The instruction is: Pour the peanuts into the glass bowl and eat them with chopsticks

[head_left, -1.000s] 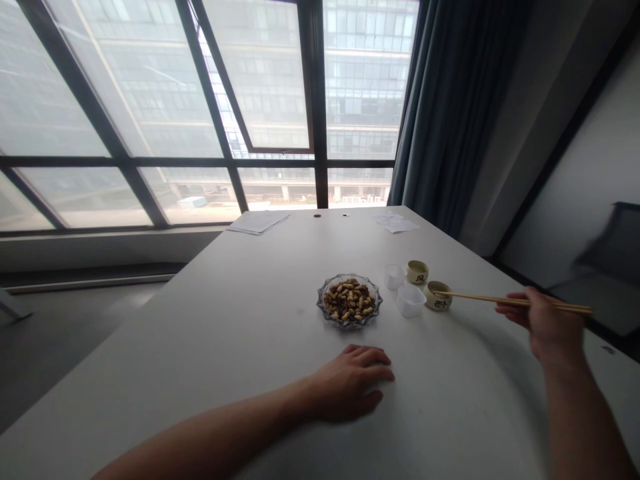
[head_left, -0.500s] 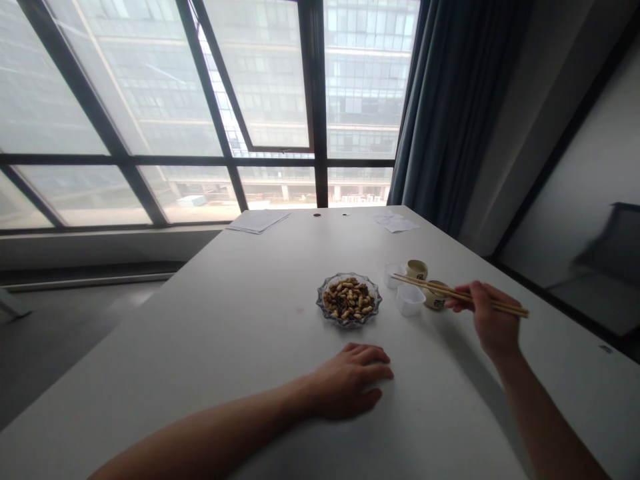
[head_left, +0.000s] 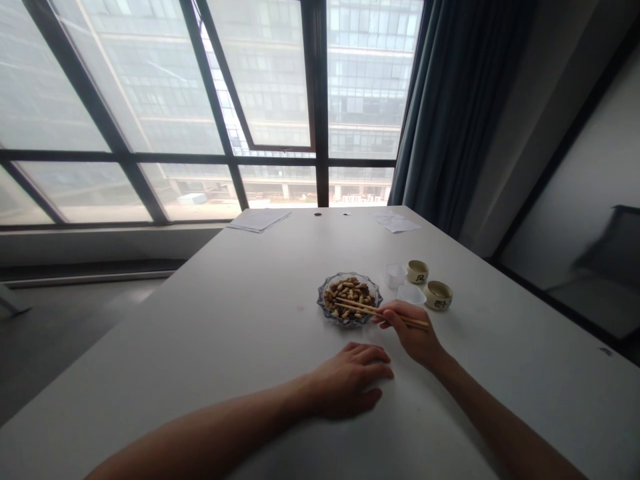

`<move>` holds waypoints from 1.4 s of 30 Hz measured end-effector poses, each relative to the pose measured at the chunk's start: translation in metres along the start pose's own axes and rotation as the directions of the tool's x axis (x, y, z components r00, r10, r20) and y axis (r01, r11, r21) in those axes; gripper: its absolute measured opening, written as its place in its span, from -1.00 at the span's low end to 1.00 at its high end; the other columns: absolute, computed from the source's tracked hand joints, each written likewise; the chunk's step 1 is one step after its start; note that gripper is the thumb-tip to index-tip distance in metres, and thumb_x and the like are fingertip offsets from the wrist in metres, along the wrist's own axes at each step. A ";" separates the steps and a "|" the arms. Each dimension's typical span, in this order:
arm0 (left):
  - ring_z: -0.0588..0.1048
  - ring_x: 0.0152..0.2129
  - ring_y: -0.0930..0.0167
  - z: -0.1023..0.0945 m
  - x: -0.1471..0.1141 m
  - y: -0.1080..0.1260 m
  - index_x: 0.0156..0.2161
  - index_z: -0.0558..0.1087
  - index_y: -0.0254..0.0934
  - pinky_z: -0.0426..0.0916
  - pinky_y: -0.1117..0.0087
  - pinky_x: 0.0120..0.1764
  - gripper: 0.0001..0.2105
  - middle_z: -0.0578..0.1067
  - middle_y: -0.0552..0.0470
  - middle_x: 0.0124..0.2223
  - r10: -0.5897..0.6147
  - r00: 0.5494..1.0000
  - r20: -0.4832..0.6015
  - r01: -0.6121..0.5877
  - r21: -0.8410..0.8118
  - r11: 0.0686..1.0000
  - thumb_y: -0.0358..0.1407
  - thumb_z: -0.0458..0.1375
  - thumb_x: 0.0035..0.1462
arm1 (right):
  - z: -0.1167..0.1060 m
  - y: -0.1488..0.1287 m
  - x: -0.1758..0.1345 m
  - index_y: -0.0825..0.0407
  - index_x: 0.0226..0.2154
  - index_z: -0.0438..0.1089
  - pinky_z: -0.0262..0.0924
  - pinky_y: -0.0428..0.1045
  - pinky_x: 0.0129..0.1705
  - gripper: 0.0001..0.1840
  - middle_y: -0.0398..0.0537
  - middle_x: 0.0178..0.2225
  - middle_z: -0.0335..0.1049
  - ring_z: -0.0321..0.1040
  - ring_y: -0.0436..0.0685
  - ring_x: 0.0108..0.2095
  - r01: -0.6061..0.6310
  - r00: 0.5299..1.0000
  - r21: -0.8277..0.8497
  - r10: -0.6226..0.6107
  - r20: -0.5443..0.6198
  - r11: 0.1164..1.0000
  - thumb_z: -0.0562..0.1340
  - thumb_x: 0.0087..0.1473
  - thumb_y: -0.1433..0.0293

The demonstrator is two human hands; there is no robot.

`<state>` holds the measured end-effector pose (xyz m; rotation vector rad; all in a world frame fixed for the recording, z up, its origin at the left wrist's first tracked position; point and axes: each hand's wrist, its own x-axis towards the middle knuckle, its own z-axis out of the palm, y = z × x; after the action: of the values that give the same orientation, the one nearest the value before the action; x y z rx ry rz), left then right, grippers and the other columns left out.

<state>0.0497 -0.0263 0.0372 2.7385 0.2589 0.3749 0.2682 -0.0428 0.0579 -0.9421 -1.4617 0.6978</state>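
My right hand (head_left: 411,331) is closed around a pair of wooden chopsticks (head_left: 367,309). Their tips are over the peanuts (head_left: 351,291) heaped in a clear scalloped glass bowl (head_left: 323,307); whether they touch a peanut, I cannot tell. Dark bits lie among the peanuts. My left hand (head_left: 353,379) rests palm down on the white table, fingers stretched out, holding nothing, on the near side of the bowl. Just beyond my right hand is a clear plastic cup (head_left: 412,293), partly hidden by the hand. Another clear plastic cup (head_left: 395,275) stands behind it.
Two cream ceramic cups with dark characters, a nearer cup (head_left: 439,296) and a farther cup (head_left: 417,271), stand right of the plastic ones. Paper sheets (head_left: 259,221) lie at the table's far left, more papers (head_left: 399,222) at the far right. Windows and a dark curtain (head_left: 450,120) are behind.
My right hand has moved left with the chopsticks, from over the cups to the peanut bowl, and the nearer ceramic cup is now uncovered. My left hand has stayed in place.
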 end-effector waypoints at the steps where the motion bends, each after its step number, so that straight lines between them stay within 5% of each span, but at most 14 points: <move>1: 0.45 0.20 0.17 0.000 0.000 0.000 0.21 0.40 -0.12 0.23 0.14 0.32 -0.62 0.44 -0.07 0.28 0.000 1.000 -0.002 0.000 0.002 1.000 -0.27 0.24 0.32 | 0.001 0.002 0.001 0.00 -0.25 0.61 0.60 0.01 -0.30 -0.70 -0.01 -0.31 0.66 0.66 0.18 -0.30 -0.007 1.000 0.006 0.007 0.003 1.000 0.32 0.33 0.13; 11: 0.46 0.19 0.18 0.000 -0.001 0.001 0.21 0.42 -0.11 0.20 0.14 0.33 -0.63 0.45 -0.07 0.27 -0.007 1.000 -0.013 0.007 -0.006 1.000 -0.27 0.24 0.32 | 0.007 0.009 0.001 0.01 -0.23 0.66 0.60 0.04 -0.25 -0.67 0.04 -0.26 0.69 0.68 0.22 -0.24 -0.088 0.996 0.049 0.088 0.016 0.995 0.35 0.30 0.10; 27: 0.43 0.24 0.16 0.000 -0.001 0.000 0.22 0.41 -0.10 0.22 0.13 0.33 -0.63 0.44 -0.09 0.28 0.000 1.000 -0.008 0.000 -0.006 1.000 -0.25 0.21 0.34 | 0.001 0.005 -0.001 0.03 -0.27 0.67 0.63 0.15 -0.21 -0.55 0.10 -0.31 0.70 0.69 0.31 -0.32 -0.131 0.977 0.032 0.134 -0.165 0.991 0.36 0.25 -0.02; 37: 0.45 0.20 0.17 0.000 -0.001 0.001 0.21 0.41 -0.11 0.21 0.15 0.33 -0.62 0.44 -0.09 0.27 -0.001 1.000 -0.010 0.001 -0.009 1.000 -0.27 0.23 0.33 | 0.009 0.012 0.000 0.02 -0.27 0.66 0.63 0.07 -0.28 -0.57 0.06 -0.30 0.70 0.70 0.30 -0.25 -0.140 0.988 0.070 0.143 -0.050 0.988 0.35 0.26 -0.01; 42: 0.45 0.20 0.17 -0.001 -0.001 0.001 0.21 0.42 -0.12 0.22 0.15 0.32 -0.62 0.44 -0.08 0.28 -0.005 1.000 -0.008 0.005 -0.007 1.000 -0.26 0.23 0.33 | 0.010 0.014 -0.001 0.05 -0.28 0.67 0.64 0.14 -0.24 -0.50 0.10 -0.31 0.70 0.70 0.35 -0.27 -0.165 0.979 0.043 0.169 -0.113 0.985 0.34 0.24 -0.06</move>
<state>0.0489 -0.0273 0.0386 2.7296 0.2664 0.3847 0.2599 -0.0362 0.0443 -1.0712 -1.2748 0.7743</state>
